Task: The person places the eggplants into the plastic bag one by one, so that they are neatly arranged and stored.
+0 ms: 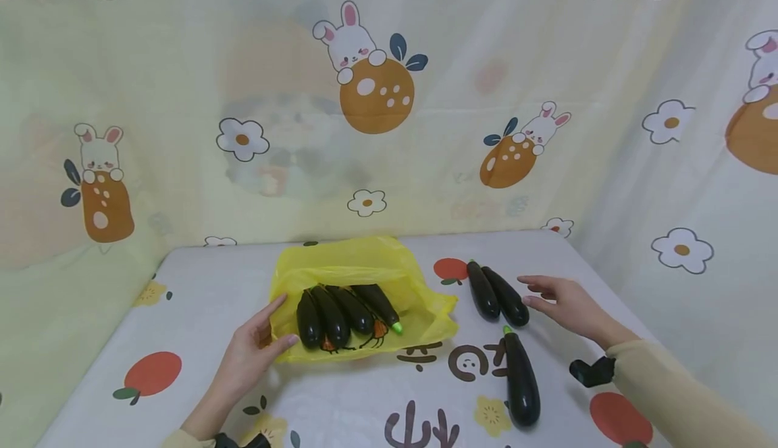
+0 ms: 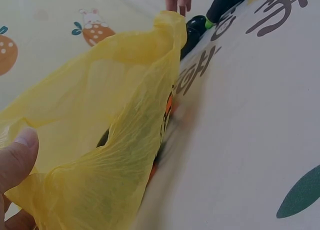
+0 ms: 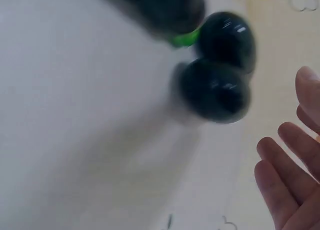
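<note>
Right grip [image 1: 565, 305] nearer, spread, empty; nearest eggplant [image 1: 506, 297] just left, long axis slanting away leftward; left grip [image 1: 250, 346] pinches bag [image 1: 389, 269].

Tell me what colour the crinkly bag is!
The bag is bright yellow, and it shows best in the head view.

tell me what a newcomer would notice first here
Probably the yellow plastic bag, bright on the pale table, with four glossy eggplants in its opening. Three loose eggplants to its right come next, near the right hand. The left hand grips the bag's left edge.
</note>
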Tool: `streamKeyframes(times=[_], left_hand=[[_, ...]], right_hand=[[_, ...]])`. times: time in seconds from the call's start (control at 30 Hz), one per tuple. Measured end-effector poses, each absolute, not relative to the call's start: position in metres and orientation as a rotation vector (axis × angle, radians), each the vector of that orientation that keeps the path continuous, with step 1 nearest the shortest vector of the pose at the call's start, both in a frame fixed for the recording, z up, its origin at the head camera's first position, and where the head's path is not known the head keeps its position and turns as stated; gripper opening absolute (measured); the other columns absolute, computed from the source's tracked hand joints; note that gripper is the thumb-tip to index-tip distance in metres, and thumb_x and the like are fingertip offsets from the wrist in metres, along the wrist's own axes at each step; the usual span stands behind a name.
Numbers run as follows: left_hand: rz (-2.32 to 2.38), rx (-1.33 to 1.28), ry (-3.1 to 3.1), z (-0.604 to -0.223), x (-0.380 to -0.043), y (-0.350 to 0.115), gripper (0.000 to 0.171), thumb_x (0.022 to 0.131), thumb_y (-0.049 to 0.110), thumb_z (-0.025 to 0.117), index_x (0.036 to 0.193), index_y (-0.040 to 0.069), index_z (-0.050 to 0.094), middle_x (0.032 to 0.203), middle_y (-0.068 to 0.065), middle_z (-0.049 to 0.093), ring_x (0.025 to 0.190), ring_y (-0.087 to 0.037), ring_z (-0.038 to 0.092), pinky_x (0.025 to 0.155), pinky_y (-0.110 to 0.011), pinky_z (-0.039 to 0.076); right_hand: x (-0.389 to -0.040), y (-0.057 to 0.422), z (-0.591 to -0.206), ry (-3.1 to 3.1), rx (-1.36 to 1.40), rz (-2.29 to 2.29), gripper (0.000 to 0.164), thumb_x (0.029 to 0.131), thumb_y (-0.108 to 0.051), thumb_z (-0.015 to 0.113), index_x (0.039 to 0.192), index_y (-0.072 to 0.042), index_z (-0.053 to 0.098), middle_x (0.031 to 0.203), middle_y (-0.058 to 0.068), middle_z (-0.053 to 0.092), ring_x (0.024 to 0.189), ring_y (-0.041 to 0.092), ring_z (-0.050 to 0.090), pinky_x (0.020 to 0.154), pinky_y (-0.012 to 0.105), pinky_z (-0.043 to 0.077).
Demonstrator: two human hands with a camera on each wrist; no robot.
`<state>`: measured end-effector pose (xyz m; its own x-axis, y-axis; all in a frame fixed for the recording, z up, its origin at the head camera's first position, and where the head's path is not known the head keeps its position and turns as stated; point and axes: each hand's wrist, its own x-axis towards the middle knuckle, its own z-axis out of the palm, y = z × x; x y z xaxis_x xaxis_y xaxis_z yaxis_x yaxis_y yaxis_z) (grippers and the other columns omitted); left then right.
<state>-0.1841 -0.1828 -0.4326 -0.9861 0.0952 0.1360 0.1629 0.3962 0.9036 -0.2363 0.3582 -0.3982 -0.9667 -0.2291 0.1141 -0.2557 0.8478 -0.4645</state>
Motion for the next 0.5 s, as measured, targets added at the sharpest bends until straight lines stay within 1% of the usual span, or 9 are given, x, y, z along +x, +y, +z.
streamKeyframes(times=[0.07,0.3,0.5], left_hand=[[-1.681,-0.23,-2.575,-0.433,-0.184,-0.183,0.074,0.093,0.008,0.074,0.158,0.012,0.039,0.165,-0.016,0.034,0.143,-0.038,0.047,0.111,-0.046,0.045],[-1.692,-0.24,-2.557,-0.434,-0.184,-0.184,0.074,0.092,0.007,0.075,0.157,0.011,0.04,0.164,-0.016,0.037,0.14,-0.038,0.05,0.109,-0.044,0.049],[-1.705,-0.231,-2.555,-0.433,-0.183,-0.184,0.073,0.092,0.007,0.075,0.157,0.011,0.041,0.163,-0.016,0.037,0.14,-0.038,0.051,0.108,-0.041,0.051]], right_hand=[[-0.239,0.361,-0.405,-2.988,0.377,0.73,0.05,0.096,-0.021,0.072,0.139,0.0,0.06,0.138,0.028,0.062,0.119,0.048,0.064,0.096,0.058,0.057],[-0.243,0.361,-0.416,-3.035,0.385,0.695,0.056,0.096,-0.024,0.07,0.142,0.006,0.055,0.14,0.032,0.058,0.12,0.05,0.063,0.096,0.059,0.056],[-0.245,0.353,-0.425,-3.037,0.394,0.75,0.064,0.096,-0.027,0.072,0.146,0.005,0.05,0.143,0.034,0.054,0.121,0.052,0.061,0.096,0.059,0.056]])
